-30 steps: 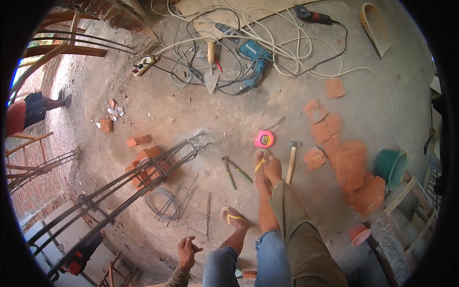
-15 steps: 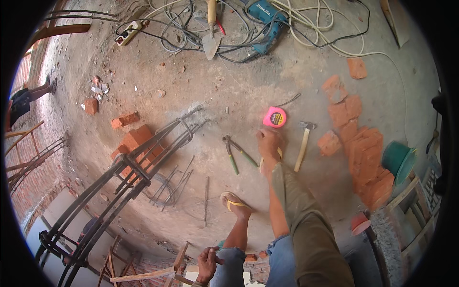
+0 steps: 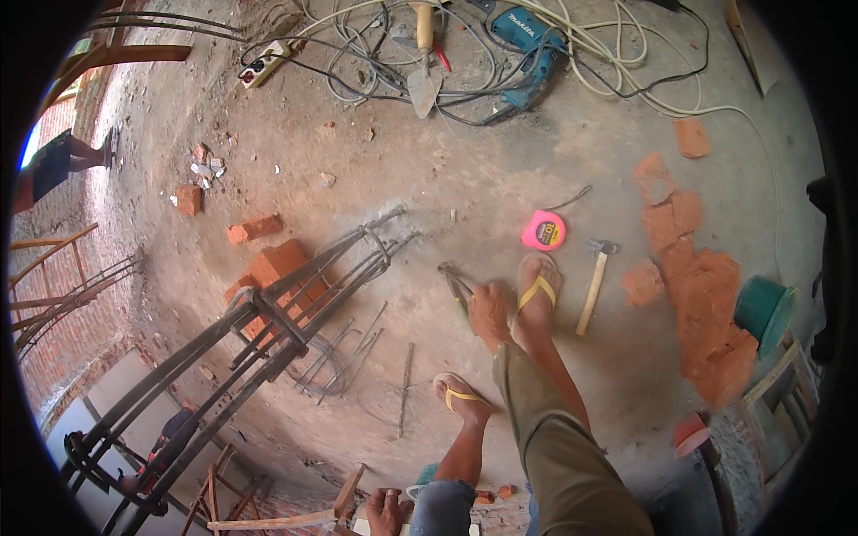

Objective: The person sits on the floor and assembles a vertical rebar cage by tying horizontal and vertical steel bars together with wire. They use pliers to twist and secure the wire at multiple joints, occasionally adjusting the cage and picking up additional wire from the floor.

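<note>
My right hand (image 3: 489, 314) is down on the floor with its fingers closed round the handles of green-handled pincers (image 3: 454, 284). The jaws point away from me and part of the handles is hidden under the hand. Close by on the right is my sandalled right foot; beyond it lies a pink tape measure (image 3: 543, 230) with a dark strap. A hammer (image 3: 593, 290) with a wooden handle lies farther right. My left hand (image 3: 385, 512) is beside my left knee at the lower edge, fingers loosely bent and apart, with nothing visible in it.
A long steel rebar cage (image 3: 259, 308) slants across the left, over red bricks (image 3: 279, 261). Broken bricks (image 3: 706, 295) and a green bucket (image 3: 760, 313) are at the right. A blue power tool (image 3: 534, 49), tangled cables and a trowel (image 3: 424, 85) lie at the far side. Another person's leg (image 3: 87, 159) shows far left.
My right hand has moved left and nearer me, from beside the tape measure to the pincers. The whole view has shifted a little; my left hand is lower in it.
</note>
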Demonstrator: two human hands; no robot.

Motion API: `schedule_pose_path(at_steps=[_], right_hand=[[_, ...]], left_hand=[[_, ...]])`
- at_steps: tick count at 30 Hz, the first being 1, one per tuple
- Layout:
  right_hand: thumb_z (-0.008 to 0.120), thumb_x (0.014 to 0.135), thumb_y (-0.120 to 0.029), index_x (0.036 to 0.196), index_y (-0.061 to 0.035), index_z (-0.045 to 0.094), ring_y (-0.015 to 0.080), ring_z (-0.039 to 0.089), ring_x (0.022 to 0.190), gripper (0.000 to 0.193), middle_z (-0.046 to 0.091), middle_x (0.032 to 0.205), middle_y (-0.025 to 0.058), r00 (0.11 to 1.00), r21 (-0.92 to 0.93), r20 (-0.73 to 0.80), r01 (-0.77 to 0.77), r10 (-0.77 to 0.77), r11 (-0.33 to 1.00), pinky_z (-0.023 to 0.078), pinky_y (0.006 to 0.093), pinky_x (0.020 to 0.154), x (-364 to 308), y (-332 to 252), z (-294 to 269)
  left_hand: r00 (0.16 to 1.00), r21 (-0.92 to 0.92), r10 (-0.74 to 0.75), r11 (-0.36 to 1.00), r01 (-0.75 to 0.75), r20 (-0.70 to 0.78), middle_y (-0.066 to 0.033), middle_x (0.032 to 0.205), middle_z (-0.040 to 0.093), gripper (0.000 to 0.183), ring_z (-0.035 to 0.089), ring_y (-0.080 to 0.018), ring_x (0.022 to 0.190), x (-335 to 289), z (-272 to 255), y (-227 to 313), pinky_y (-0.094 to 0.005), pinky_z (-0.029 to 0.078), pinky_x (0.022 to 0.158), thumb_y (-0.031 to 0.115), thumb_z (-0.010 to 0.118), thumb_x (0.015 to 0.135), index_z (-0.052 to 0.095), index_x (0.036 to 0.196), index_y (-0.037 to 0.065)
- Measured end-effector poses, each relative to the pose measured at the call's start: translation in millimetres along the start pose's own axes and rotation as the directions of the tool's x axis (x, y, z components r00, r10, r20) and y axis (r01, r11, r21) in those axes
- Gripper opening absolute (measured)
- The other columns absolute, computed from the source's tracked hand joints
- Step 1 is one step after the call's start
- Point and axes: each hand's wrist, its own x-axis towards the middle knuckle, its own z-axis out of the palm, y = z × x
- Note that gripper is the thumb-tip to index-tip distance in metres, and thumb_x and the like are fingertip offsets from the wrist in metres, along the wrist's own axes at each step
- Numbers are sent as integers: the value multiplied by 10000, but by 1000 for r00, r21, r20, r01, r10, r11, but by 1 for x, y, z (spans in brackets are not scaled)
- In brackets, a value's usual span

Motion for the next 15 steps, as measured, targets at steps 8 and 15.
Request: schedule_pose_path(at_steps=[8, 15], right_hand=[[599, 952, -357, 930, -32, 576, 424, 637, 784, 327, 644, 844, 211, 982, 332, 187, -83, 21, 940, 491, 458, 706, -60, -110, -213], [627, 923, -282, 998, -96, 713, 366, 679, 814, 218, 681, 850, 194, 774, 244, 501, 304, -388, 921, 509, 459, 690, -128, -141, -505]], left_hand=[[960, -140, 280, 950, -280, -21, -197, 949, 624, 206, 590, -372, 850, -28, -28, 54, -445, 478, 749, 15, 452, 921, 613, 1050, 33], [989, -299, 125, 943, -144, -83, -96, 768, 664, 320, 575, -145, 757, -78, -82, 35, -331, 473, 703, 246, 539, 992, 669, 909, -34]])
